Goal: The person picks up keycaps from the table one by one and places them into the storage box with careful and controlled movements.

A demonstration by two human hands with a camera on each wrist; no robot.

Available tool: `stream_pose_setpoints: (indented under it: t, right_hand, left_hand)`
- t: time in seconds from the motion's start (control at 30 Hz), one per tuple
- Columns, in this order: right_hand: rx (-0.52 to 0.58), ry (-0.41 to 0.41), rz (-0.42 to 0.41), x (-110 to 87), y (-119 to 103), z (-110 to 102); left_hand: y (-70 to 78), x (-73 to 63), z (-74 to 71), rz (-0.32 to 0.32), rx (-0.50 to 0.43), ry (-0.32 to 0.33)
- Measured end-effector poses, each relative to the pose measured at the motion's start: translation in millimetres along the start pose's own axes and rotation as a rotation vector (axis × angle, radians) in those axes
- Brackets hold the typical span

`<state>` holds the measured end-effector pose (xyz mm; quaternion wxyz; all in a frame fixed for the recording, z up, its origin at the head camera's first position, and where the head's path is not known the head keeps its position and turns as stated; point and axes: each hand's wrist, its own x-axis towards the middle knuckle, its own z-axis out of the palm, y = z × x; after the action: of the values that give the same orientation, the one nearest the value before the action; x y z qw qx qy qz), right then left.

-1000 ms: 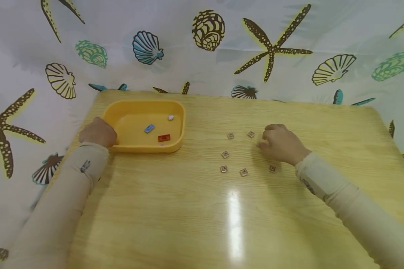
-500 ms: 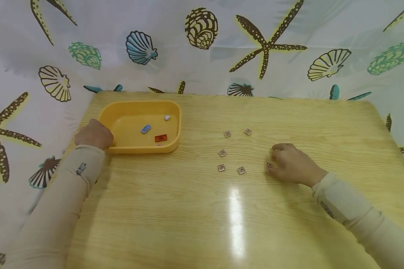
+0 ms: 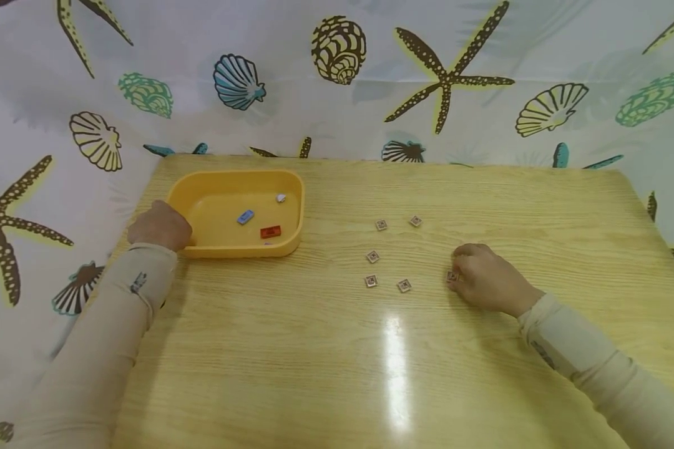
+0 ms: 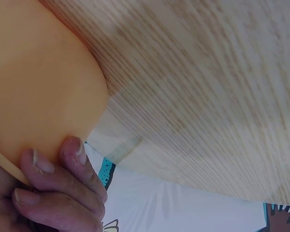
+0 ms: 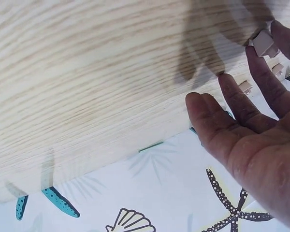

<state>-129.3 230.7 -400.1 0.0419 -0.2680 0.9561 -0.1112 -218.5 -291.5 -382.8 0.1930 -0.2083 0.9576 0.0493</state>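
Note:
In the head view my left hand (image 3: 160,227) holds the left end of a yellow plastic tray (image 3: 241,252). The left wrist view has its fingers (image 4: 63,181) curled against the outside of the tray's wall. Toward the right, my right hand (image 3: 493,278) pinches a small square brownish-pink tile (image 3: 452,276) with a dark printed mark, between thumb and forefinger. That tile (image 5: 264,43) shows its plain side in the right wrist view, where the other fingers (image 5: 237,99) are spread. Whether it touches the table is unclear.
Several similar tiles (image 3: 373,256) lie on the wooden table (image 3: 314,362) between tray and right hand. Inside the tray are a blue piece (image 3: 245,216), a red piece (image 3: 270,232), a small white piece (image 3: 281,197) and a partly hidden purple one. Shell-patterned cloth (image 3: 292,81) hangs behind the table.
My right hand has come nearer the table's front and slightly right, and its thumb and forefinger have closed on the tile. The left hand stays on the tray.

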Motion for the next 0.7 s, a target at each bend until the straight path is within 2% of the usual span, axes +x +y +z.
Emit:
stream_pose_setpoints:
  t: [0.17,0.3,0.47,0.7]
  right_hand:
    - [-0.002,-0.005,-0.002,4.1,-3,-2]
    - [-0.010,-0.003,-0.012,20.3,-10,-8]
    - [-0.024,-0.026,-0.016,60.4,-30,-20]
    - [-0.016,-0.039,-0.062,130.5,-75,-31]
  left_hand:
    - [0.3,1.1,-0.1,-0.008,-0.001,0.002]
    - [-0.9,1.0,-1.9,-0.013,-0.008,-0.003]
    - [-2.9,-0.9,-2.3,-0.020,-0.025,0.013]
    - [0.7,-4.1,-1.4,-0.007,-0.052,0.047]
